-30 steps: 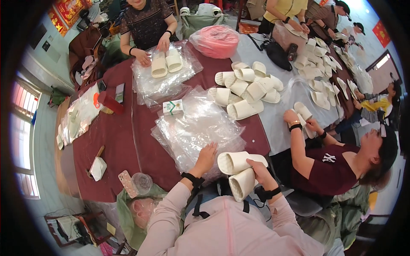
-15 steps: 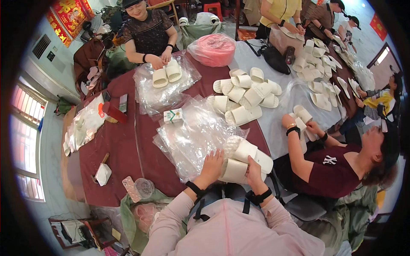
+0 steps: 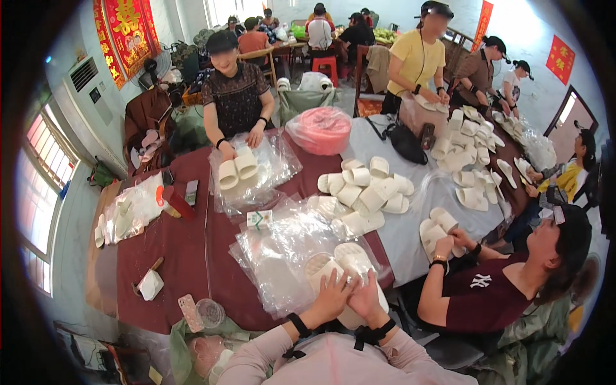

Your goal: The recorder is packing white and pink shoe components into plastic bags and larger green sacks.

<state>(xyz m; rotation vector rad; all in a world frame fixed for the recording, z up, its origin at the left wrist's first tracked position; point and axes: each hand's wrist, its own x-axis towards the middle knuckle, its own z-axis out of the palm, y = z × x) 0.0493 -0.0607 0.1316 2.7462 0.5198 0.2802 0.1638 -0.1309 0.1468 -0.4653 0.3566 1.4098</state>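
White slippers lie stacked on clear plastic bags.

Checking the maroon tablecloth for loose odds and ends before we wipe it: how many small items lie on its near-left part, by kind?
Phone with patterned case: 1
Clear round plastic lid: 1
Scraper with white blade: 1
Small green-and-white box: 1
Total: 4

bare maroon tablecloth left; plastic bags, slipper pile ahead
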